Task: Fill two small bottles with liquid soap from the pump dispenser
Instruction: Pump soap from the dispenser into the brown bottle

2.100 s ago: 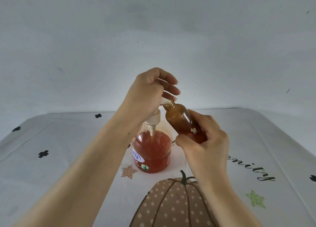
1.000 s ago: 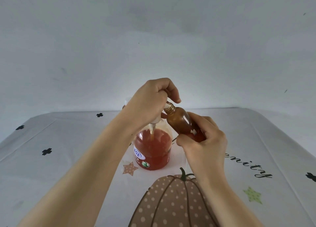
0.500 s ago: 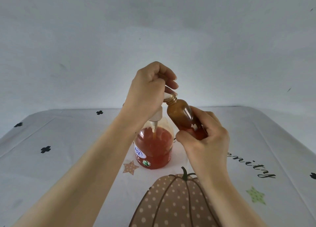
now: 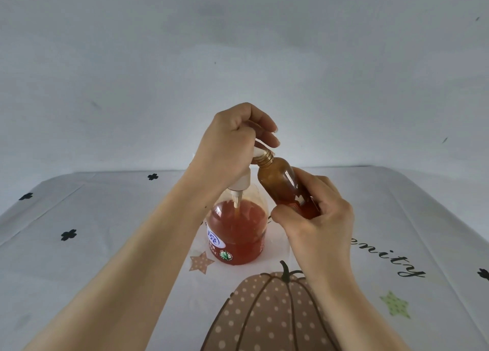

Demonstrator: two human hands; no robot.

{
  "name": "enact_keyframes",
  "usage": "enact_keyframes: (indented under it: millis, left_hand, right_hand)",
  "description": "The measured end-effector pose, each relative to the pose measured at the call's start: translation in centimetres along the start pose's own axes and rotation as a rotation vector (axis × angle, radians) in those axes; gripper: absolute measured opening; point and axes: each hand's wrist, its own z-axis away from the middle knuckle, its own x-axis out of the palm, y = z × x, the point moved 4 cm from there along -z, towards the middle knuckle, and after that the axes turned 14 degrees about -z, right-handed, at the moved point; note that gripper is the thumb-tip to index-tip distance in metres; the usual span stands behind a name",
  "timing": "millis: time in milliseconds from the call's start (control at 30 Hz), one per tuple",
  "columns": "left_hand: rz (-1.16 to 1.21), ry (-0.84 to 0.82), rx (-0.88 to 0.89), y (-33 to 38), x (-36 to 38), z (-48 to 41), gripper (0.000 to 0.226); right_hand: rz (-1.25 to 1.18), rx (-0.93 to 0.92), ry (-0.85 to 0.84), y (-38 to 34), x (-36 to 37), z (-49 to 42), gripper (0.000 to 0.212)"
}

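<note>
Both hands' fingers (image 4: 264,128) clamped: left hand (image 4: 232,144) on pump head (image 4: 258,152), risen again; right hand (image 4: 317,226) on small bottle (image 4: 280,184).

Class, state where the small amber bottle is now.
Head view, just right of centre: the small amber bottle is tilted in the right hand, its neck at the pump dispenser spout, under the left hand.

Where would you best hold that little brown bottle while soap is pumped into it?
Around its lower body, coming from the right and below, as the right hand does. The bottle is tilted with its threaded neck up against the spout, so the top must be left free; the round lower half lets thumb and fingers wrap it. The left hand curls over the pump dispenser's top.
</note>
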Motion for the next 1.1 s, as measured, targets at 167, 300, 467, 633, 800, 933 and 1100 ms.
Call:
enact_keyframes:
  millis: [167,300,467,633,800,933,1100]
  left_hand:
    - [-0.049,-0.020,0.026,0.1,0.2,0.3,0.046]
    - [-0.107,-0.064,0.025,0.2,0.2,0.6,0.045]
    - [-0.162,-0.081,0.002,-0.3,0.5,0.4,0.046]
    - [-0.147,-0.067,-0.008,-0.5,0.7,0.3,0.049]
    - [-0.104,0.068,0.027,0.2,0.6,0.6,0.041]
    - [-0.022,0.137,0.042,0.7,0.3,0.8,0.040]
    - [0.094,0.091,-0.016,0.5,0.0,0.5,0.043]
  right_hand:
    - [0.003,-0.005,0.008,-0.1,0.0,0.0,0.042]
    - [-0.003,0.008,0.018,-0.4,-0.1,0.1,0.043]
    - [0.022,0.002,0.016,0.0,-0.2,0.3,0.042]
    - [0.017,0.016,0.003,0.0,-0.3,0.3,0.056]
    - [-0.002,0.019,-0.003,-0.1,-0.1,0.2,0.052]
    - [-0.022,0.015,0.017,-0.2,0.1,0.1,0.044]
    - [-0.007,-0.007,0.012,-0.1,0.1,0.1,0.043]
